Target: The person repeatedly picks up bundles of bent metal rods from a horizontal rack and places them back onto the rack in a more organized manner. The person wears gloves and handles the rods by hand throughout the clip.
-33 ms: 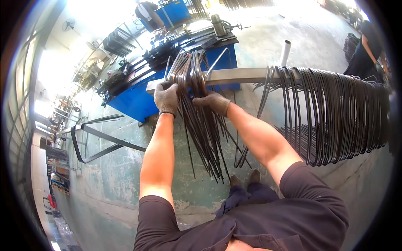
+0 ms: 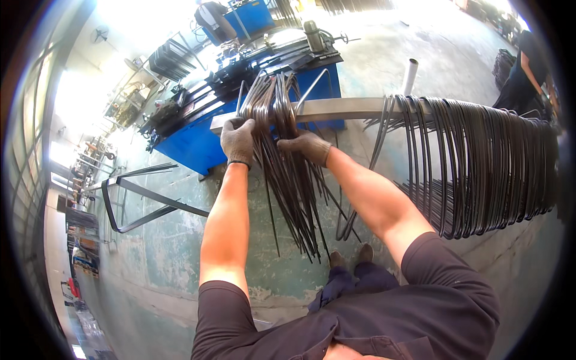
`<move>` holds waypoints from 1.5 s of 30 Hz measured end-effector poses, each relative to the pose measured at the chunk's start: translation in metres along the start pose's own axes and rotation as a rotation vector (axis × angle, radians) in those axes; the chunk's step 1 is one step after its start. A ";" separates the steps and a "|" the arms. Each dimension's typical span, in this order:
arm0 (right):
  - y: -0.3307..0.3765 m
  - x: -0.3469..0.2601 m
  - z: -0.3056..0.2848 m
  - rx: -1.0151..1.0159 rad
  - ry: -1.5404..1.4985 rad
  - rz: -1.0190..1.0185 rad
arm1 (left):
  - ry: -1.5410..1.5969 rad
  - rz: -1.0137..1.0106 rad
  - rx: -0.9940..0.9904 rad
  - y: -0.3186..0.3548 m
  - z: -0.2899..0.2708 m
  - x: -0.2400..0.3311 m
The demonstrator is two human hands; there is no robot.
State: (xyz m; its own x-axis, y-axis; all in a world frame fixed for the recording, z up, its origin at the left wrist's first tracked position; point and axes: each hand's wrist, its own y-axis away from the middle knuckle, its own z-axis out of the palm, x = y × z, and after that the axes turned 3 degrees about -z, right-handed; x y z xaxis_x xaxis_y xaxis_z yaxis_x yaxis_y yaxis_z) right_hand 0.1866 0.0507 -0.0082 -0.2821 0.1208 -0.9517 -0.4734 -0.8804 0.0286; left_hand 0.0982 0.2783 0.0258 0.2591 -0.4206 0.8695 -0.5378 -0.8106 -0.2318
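A thick bundle of dark bent metal rods (image 2: 289, 174) hangs over a square metal beam (image 2: 345, 108), its bends on top and its ends splaying down toward the floor. My left hand (image 2: 238, 141), in a grey-brown knit glove, grips the bundle's left side just below the bends. On the other side, my right hand (image 2: 307, 147), gloved alike, is closed against the rods with its thumb across their front. Both hands' fingertips are hidden behind the rods. Upright metal prongs (image 2: 314, 90) stand on either side of the bundle.
Many more bent rods (image 2: 474, 174) hang along the beam at right, near another person (image 2: 521, 75). A blue machine bench (image 2: 195, 141) stands beyond the beam, with a metal flask (image 2: 312, 37) on it. At left is a low metal frame (image 2: 147, 198); a pale pipe (image 2: 410, 77) rises behind the beam.
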 end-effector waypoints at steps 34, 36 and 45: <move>0.291 0.074 0.073 0.061 -0.151 0.081 | 0.934 -0.636 -0.816 0.248 -0.099 -0.037; 0.288 0.073 0.072 0.125 -0.071 0.142 | 1.047 -0.865 -0.719 0.224 -0.089 -0.033; 0.282 0.081 0.079 0.340 -0.021 0.145 | 0.716 -0.548 -0.247 0.132 -0.064 -0.074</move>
State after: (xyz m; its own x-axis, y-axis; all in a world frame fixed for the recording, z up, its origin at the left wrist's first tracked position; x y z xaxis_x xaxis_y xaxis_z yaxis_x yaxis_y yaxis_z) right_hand -0.0359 -0.1519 -0.0534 -0.3814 0.0186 -0.9242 -0.6768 -0.6866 0.2655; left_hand -0.0427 0.2286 -0.0408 0.0149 0.4125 0.9108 -0.6632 -0.6776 0.3178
